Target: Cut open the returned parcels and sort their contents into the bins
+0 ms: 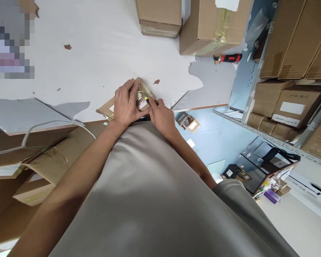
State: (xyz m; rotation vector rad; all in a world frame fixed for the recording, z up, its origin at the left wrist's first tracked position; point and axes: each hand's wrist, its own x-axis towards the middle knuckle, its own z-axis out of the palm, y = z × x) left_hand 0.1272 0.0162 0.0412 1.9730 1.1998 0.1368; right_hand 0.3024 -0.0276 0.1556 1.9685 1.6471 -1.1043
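A small cardboard package (143,92) wrapped in shiny clear tape lies at the near edge of the white-covered table, close to my body. My left hand (126,101) rests over it and steadies it, with the fingers bent on top and the thumb towards my right hand. A brown flap with a white label shows left of that hand. My right hand (162,116) is closed around a small yellow and black utility knife (147,100), held against the package's right part. Its blade is hidden from me. The two hands nearly touch at the package's near side.
Two taped cartons (160,18) stand at the table's far side. A red and black cutter (230,58) lies at the right, near the torn white covering (196,76). Shelves of cartons (289,105) stand to the right. Open boxes (46,153) and a white cable (56,121) are at the left.
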